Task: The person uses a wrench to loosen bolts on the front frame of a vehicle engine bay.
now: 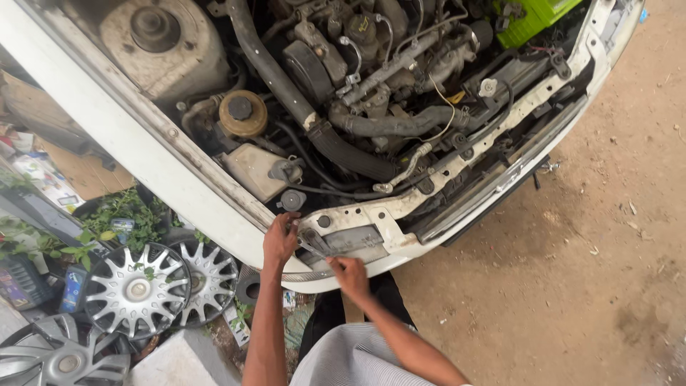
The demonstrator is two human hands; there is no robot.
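Observation:
I look down into the open engine bay of a white car (143, 143). My left hand (280, 239) rests on the front corner of the body, fingers at the head of a metal wrench (312, 244) near the headlight opening. My right hand (348, 274) grips the lower end of the same wrench, just below the white front panel (400, 214). The wrench lies slanted between both hands.
Black hoses (343, 150), a brown-capped reservoir (241, 113) and a green battery (532, 18) fill the bay. Silver wheel covers (136, 289) lie among weeds and litter at the left. Bare dirt ground (572, 271) spreads to the right.

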